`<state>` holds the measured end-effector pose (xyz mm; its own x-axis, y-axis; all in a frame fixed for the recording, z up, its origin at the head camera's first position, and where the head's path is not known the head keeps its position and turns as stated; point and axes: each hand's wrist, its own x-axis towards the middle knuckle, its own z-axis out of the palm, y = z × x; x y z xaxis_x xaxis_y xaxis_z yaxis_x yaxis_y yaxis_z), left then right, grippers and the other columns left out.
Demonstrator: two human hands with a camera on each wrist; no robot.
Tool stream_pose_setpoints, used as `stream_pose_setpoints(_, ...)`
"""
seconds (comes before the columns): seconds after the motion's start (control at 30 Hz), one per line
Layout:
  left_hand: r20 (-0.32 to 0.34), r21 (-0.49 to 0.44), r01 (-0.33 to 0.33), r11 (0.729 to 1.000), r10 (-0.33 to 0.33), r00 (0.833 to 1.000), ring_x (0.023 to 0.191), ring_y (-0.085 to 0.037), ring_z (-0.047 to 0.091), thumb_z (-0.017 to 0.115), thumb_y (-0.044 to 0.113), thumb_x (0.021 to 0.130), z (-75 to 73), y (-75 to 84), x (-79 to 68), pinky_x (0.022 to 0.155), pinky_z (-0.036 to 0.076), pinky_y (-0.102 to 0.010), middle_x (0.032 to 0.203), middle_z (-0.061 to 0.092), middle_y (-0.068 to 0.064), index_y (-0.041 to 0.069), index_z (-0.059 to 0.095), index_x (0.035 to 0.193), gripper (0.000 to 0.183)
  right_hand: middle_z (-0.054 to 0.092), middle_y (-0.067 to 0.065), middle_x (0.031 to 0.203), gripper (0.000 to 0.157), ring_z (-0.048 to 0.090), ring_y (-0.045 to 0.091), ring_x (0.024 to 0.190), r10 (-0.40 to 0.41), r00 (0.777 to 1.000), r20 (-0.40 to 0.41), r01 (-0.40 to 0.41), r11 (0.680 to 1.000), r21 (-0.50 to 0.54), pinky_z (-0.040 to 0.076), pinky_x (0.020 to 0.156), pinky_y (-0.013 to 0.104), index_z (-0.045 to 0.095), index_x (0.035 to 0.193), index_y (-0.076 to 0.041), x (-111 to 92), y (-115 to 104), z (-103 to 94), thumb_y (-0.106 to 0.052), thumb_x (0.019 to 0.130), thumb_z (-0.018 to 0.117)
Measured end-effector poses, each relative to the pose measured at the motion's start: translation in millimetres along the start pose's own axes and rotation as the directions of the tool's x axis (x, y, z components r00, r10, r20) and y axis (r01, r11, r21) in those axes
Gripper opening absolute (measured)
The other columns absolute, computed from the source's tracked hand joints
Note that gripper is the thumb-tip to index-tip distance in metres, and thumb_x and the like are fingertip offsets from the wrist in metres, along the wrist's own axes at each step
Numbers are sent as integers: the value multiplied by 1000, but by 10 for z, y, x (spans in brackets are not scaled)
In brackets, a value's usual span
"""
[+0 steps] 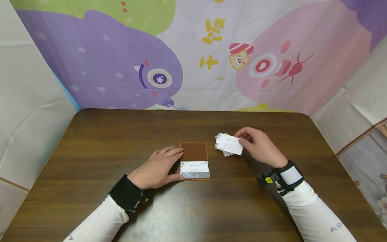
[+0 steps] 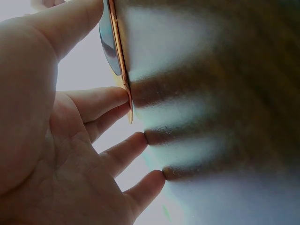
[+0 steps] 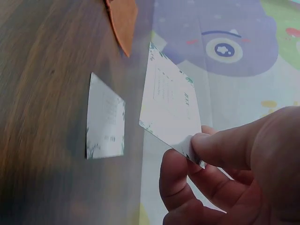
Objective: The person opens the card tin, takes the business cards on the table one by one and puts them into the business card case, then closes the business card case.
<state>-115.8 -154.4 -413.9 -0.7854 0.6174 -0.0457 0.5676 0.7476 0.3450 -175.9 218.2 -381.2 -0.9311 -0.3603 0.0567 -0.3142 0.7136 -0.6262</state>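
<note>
A brown leather card holder [image 1: 194, 151] lies unfolded on the table. Its near half has a clear pocket with a white business card [image 1: 195, 166] in it. My left hand [image 1: 158, 166] rests at the holder's left side, fingertips and thumb on its edge; in the left wrist view, other fingertips [image 2: 156, 180] touch the tabletop. Between thumb and fingers, my right hand [image 1: 261, 146] pinches the corner of a white business card [image 3: 166, 98] with printed green leaves, held above the table. Below it, a second similar card [image 3: 105, 119] lies flat on the wood, partly covered in the head view.
The dark wooden table [image 1: 136, 127] reaches back to a cartoon-printed cloth [image 1: 193, 67]. Pale fabric [image 1: 36, 111] hangs at the left side, with more at the right. Black straps with small devices [image 1: 279, 178] sit on both wrists.
</note>
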Motion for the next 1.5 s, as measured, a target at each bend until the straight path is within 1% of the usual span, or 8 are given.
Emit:
stream_pose_setpoints(0.2,7,-3,8,1000,-8,1000,155,-39,32,75,52,98,-7,6,1,116,34,-65,166,42,-13,2,45,161,86,71,8,108,15,60,24,86,-12,1000,16,11,1000,17,52,71,34,70,120,-5,44,-97,50,-6,105,65)
stream_pose_setpoints(0.37,9,-4,9,1000,-8,1000,155,-39,32,75,52,98,-14,10,1,116,34,-65,166,42,-13,2,45,161,86,70,8,106,15,60,23,84,-13,1000,24,13,999,30,52,68,35,70,119,-5,83,-161,102,-6,105,66)
stream_pose_setpoints(0.6,1,-10,5,1000,-5,1000,155,-40,32,76,52,97,-13,8,1,116,35,-65,165,43,-13,2,45,160,86,70,6,106,14,60,24,91,-36,999,40,34,999,35,52,77,38,70,119,-7,123,-257,175,-7,105,67)
stream_pose_setpoints(0.8,1,-10,4,1000,-4,1000,155,-40,33,75,52,97,-7,6,0,116,35,-66,165,43,-13,1,45,160,86,69,5,103,14,58,24,85,-53,997,55,51,998,47,50,69,36,71,118,-8,157,-331,241,-7,104,68)
stream_pose_setpoints(0.9,1,-9,3,1000,-3,1000,155,-40,32,75,52,97,-2,4,-2,116,35,-66,165,43,-13,1,45,160,86,69,4,103,13,58,24,85,-62,996,63,58,997,56,50,69,36,71,117,-9,178,-368,279,-8,105,68)
stream_pose_setpoints(1.03,-4,-7,1,1000,-1,1000,155,-40,33,75,53,97,5,1,-2,116,35,-66,165,43,-13,1,45,160,87,70,3,103,11,61,24,86,-71,995,74,67,996,63,53,72,37,72,115,-10,202,-417,330,-9,104,68)
stream_pose_setpoints(1.23,-8,-7,4,1000,-4,1000,154,-39,33,76,53,97,8,0,-1,116,35,-65,164,44,-13,1,46,160,87,69,2,99,8,62,23,85,-83,993,88,76,994,81,53,70,37,71,112,-10,227,-478,406,-9,105,68)
stream_pose_setpoints(1.5,-10,-9,1,1000,-1,1000,154,-39,34,76,52,97,1,6,0,115,36,-65,164,44,-14,0,46,159,87,69,-1,98,7,62,21,89,-112,989,97,105,992,73,53,78,38,72,110,-11,268,-520,506,-10,105,67)
